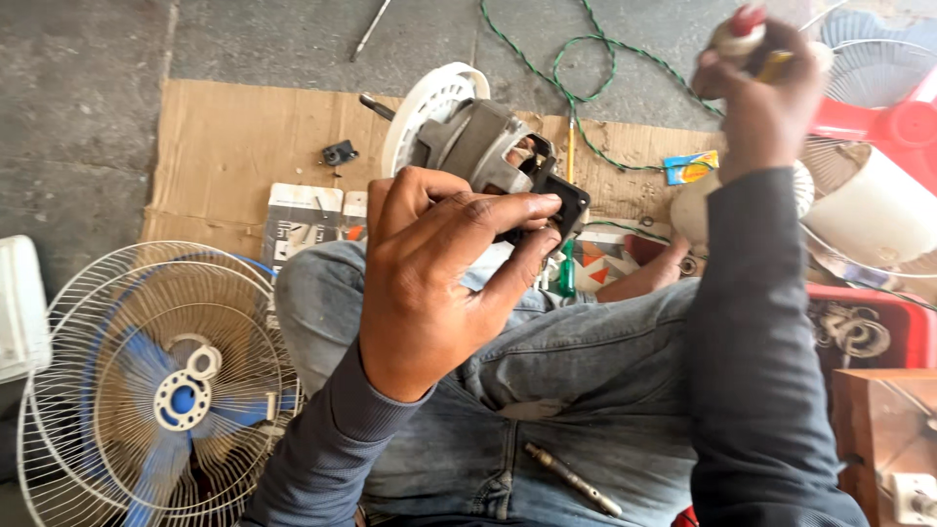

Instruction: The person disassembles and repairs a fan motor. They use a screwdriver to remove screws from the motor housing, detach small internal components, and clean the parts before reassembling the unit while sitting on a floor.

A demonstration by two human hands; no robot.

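Grey concrete floor, rough and stained, in flat daylight. Flattened brown cardboard sheet laid on it. Green twisted wire loops across the concrete at top. White wire fan guard with blue blades lies lower left, next to a white plastic box at the left edge. Red tray with metal bits on the right, wooden box below it. Another white fan guard in the top right corner. Thin metal rod at top.
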